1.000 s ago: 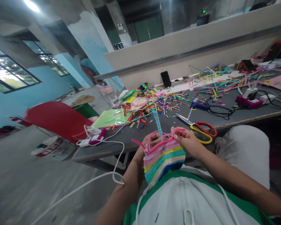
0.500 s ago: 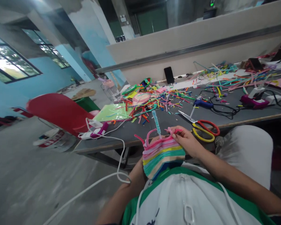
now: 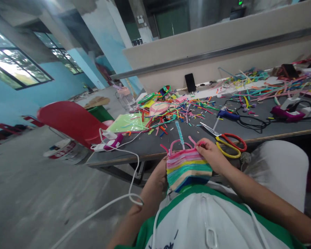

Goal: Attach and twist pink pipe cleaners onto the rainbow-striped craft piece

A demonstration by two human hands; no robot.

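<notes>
A striped piece made of rows of pipe cleaners (image 3: 188, 167), pink, yellow, teal, beige and blue, is held up in front of my shirt. My left hand (image 3: 161, 172) grips its left edge, with the fingers partly hidden behind it. At the top right corner my right hand (image 3: 207, 151) pinches the pink edge between thumb and fingers. Loose pink ends curl up from the top, and a light blue twisted stem (image 3: 179, 133) stands above the middle. Scissors with red and yellow handles (image 3: 226, 141) lie open on the table just beyond my right hand.
Coloured scraps (image 3: 181, 107) litter the grey table (image 3: 150, 147). On it are a green sheet (image 3: 128, 122), a blue glue gun (image 3: 228, 114), a black phone (image 3: 190, 83) and power strips (image 3: 116, 141). A white cable (image 3: 93, 218) hangs at the left, near a red chair (image 3: 69, 119).
My left hand has shifted from behind the striped piece to its left edge. The piece looks flatter and more spread out. The camera view has turned slightly left.
</notes>
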